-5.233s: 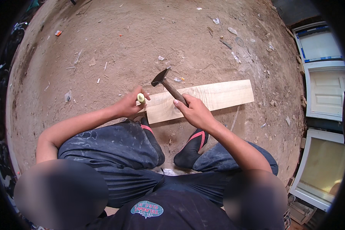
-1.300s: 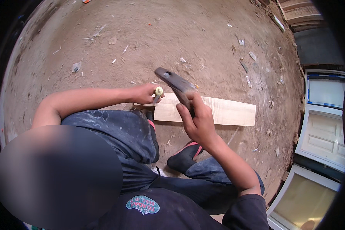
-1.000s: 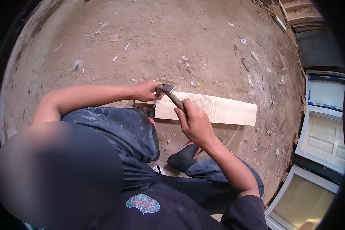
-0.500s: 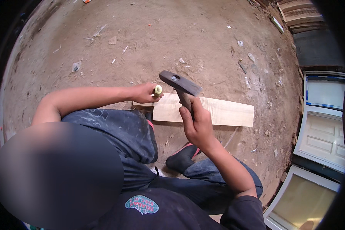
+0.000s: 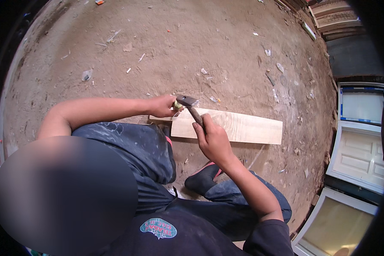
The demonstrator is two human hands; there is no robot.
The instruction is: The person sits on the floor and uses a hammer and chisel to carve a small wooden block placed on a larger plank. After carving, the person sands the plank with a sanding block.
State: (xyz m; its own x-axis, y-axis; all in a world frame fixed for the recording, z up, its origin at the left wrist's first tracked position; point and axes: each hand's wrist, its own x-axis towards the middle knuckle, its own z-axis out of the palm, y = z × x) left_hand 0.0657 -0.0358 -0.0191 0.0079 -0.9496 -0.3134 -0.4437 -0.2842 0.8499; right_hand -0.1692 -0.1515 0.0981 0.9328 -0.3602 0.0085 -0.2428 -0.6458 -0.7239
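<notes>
A pale wooden board [image 5: 243, 126] lies low across the ground in front of me, its left end close to my left knee. My left hand [image 5: 161, 106] is closed around the yellowish handle of a chisel [image 5: 178, 105], held upright at the board's far left edge; most of its blade is hidden. My right hand [image 5: 213, 138] grips the dark wooden handle of a hammer [image 5: 195, 114]. The hammer's metal head is down at the top of the chisel handle, seemingly touching it.
My dark shoe [image 5: 202, 179] is on the ground just nearer than the board. Litter and a plastic scrap [image 5: 87, 75] dot the dirt floor [image 5: 136, 38]. Along the right side stand a white panelled door [image 5: 360, 149], framed panes [image 5: 341, 217] and stacked timber [image 5: 337, 19].
My right hand has brought the hammer down and left, from raised above the board onto the chisel's handle end. My left hand keeps its hold at nearly the same spot.
</notes>
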